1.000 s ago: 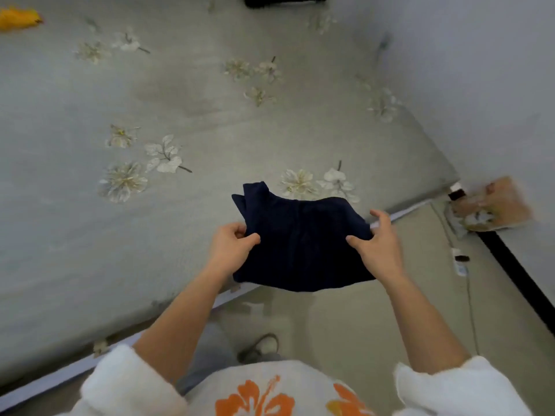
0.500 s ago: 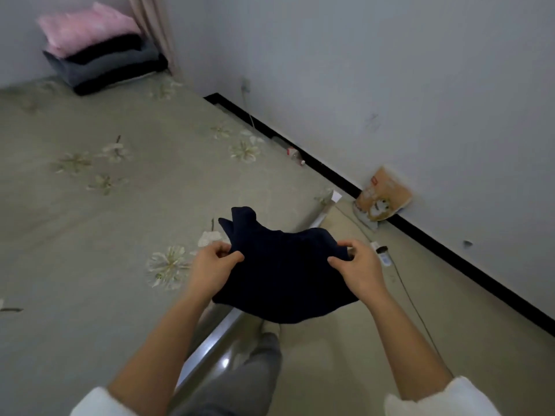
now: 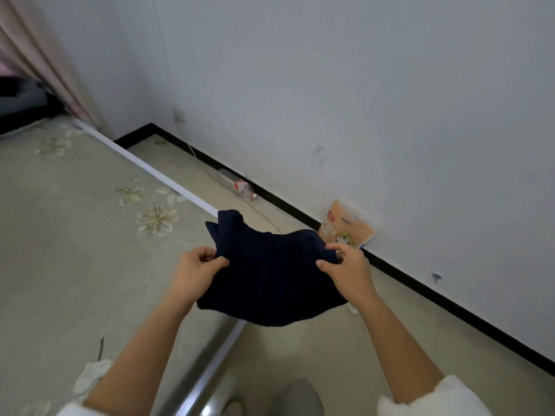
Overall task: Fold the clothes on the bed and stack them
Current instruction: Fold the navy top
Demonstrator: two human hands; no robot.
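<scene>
Step, I reckon: fold done, carrying piece to stack. Dark navy folded cloth garment (image 3: 270, 274) up in air btwn both hands, over bed edge, clear of pale green flowered bed sheet (image 3: 60, 250). L hand (image 3: 195, 271) pinches its left edge, thumb on top. R hand (image 3: 348, 274) pinches right edge, fingers curled on cloth. Next: keep fold flat, lay square on dark pile (image 3: 21, 103) at far bed corner. Pile blurred, prob the stack.
</scene>
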